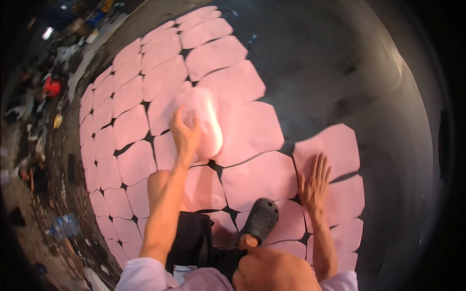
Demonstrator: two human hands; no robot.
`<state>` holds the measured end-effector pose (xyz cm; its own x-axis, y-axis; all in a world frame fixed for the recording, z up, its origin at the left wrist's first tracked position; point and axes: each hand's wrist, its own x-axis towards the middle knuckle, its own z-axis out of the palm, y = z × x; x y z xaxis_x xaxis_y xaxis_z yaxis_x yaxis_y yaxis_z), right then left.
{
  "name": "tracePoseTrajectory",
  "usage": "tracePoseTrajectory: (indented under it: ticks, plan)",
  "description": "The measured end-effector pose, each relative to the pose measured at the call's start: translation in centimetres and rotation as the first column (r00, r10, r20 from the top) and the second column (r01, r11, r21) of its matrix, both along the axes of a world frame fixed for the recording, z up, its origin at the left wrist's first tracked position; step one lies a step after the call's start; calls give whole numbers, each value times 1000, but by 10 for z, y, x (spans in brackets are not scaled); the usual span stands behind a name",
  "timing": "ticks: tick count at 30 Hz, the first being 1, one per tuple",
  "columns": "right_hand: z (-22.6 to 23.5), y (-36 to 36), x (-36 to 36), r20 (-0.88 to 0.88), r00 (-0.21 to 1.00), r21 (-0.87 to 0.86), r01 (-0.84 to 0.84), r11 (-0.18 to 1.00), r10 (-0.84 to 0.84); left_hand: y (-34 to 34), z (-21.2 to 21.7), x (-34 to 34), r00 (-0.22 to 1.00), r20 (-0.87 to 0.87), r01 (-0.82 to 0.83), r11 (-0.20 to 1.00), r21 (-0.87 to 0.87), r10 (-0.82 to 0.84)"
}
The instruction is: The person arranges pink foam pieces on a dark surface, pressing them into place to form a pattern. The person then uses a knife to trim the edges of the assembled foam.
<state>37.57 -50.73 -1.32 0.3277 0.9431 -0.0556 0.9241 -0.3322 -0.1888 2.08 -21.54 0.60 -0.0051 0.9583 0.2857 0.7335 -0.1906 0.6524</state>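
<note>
Dark floor [340, 63] carries rows of pink sheets [131, 126]. Your left hand [186, 132] pinches a pale pink sheet stack [206, 121], held just beyond your fingers; your right hand [314, 182] lies spread flat on a laid sheet [335, 145]. Your clog [260, 219] beside that palm could shift the pieces.

Pink sheets [252, 179]: thin, matt, smooth, leather-like or rubbery; exact material unclear. Floor [340, 63] under the sheets: dark, smooth, faint sheen. Clog [260, 219] on the sheets: dark moulded plastic or foam, perforated, matt. Sheet lifted in left hand [185, 136]: limp, slightly blurred.
</note>
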Motion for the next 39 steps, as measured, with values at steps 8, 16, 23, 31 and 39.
tracePoseTrajectory:
  ticks: [8,16,23,31,39]
  plan:
    - [6,-16,-48,-140,990,-186,-60,981,34,125,-47,-133,884,-309,248,913,-324,-350]
    - [15,-18,-40,-92,996,-149,-12,989,-2,124,3,-89,827,-429,273,927,-257,-363]
    - [9,-15,-50,-121,993,-117,-18,993,4,107,-9,-109,939,-115,289,926,-244,-323]
    - [7,-17,-48,-108,994,-109,-14,994,2,126,-16,-119,879,-165,401,881,-252,-447]
    - [5,-16,-47,-118,993,-78,-22,997,13,158,10,-100,859,-308,194,817,-544,-409]
